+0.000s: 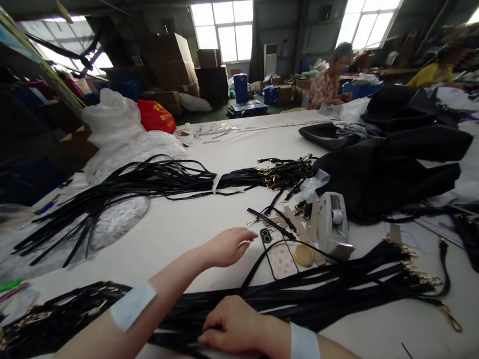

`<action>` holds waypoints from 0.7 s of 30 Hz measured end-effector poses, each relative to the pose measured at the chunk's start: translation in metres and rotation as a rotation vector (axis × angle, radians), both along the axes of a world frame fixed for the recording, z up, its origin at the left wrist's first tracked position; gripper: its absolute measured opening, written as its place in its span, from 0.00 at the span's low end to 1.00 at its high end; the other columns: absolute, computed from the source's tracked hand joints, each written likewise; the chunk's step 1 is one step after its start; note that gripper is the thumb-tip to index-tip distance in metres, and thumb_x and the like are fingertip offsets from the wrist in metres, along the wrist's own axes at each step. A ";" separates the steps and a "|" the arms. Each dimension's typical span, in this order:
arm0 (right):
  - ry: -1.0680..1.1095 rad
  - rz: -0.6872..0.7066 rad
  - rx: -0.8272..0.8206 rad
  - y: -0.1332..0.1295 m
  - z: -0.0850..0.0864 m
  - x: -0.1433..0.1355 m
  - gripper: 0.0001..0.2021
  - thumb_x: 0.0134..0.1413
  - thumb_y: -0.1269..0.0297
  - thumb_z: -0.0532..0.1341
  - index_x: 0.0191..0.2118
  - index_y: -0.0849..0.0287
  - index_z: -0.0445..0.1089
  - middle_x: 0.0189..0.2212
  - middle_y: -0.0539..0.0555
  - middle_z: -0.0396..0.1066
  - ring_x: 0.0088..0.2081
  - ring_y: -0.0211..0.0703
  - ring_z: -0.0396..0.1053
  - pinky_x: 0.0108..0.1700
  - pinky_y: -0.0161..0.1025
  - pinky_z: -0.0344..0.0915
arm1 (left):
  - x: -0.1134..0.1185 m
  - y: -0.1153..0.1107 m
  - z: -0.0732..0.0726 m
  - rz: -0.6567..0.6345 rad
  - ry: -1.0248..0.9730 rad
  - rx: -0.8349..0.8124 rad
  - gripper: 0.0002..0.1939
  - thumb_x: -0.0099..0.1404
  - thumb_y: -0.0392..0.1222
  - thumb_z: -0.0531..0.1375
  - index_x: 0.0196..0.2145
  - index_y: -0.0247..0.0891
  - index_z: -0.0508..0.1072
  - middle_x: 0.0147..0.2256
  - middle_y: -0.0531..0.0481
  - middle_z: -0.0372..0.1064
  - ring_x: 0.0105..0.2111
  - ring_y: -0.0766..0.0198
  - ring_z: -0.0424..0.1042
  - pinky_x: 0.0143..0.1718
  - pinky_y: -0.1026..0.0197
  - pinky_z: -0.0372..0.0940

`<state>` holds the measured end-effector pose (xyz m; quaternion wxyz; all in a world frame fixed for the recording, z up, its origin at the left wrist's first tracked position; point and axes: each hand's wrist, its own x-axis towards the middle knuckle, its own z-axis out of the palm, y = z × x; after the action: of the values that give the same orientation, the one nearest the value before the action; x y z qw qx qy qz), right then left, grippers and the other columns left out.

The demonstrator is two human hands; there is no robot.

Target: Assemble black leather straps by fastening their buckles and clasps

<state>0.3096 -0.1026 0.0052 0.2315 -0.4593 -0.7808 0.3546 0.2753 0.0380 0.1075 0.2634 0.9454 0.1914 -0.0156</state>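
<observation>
My left hand point(230, 247) hovers over the white table, its fingers stretched out and apart from the thumb, with nothing visible in it. Just right of its fingertips lies a phone in a patterned case point(281, 259), with a loose black strap crossing over it. Lower down, my right hand point(232, 325) is curled, thumb and finger pinched at a black strap point(210, 355) in the near bundle. That bundle of black straps point(338, 292) runs across the table's front, with gold clasps point(419, 272) at its right end. Each forearm wears a pale blue patch.
A second strap bundle point(183, 179), tied with a white band, lies farther back. A white tape dispenser point(333, 222) and a yellow tape roll point(303, 254) stand beside the phone. Black fabric bags point(388, 171) pile up at right. Plastic bags point(118, 119) lie left. Two people sit beyond.
</observation>
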 end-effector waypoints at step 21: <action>0.590 -0.208 -0.327 0.004 -0.002 0.006 0.12 0.53 0.57 0.63 0.38 0.56 0.80 0.26 0.49 0.75 0.27 0.36 0.66 0.32 0.32 0.61 | 0.002 0.008 0.050 0.271 -0.057 0.240 0.15 0.71 0.48 0.48 0.49 0.40 0.67 0.41 0.46 0.74 0.38 0.56 0.73 0.38 0.57 0.65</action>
<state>0.3152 -0.0990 0.0032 0.4054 -0.4453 -0.5621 0.5669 0.2773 0.0455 0.1570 0.1536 0.9357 0.3097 0.0700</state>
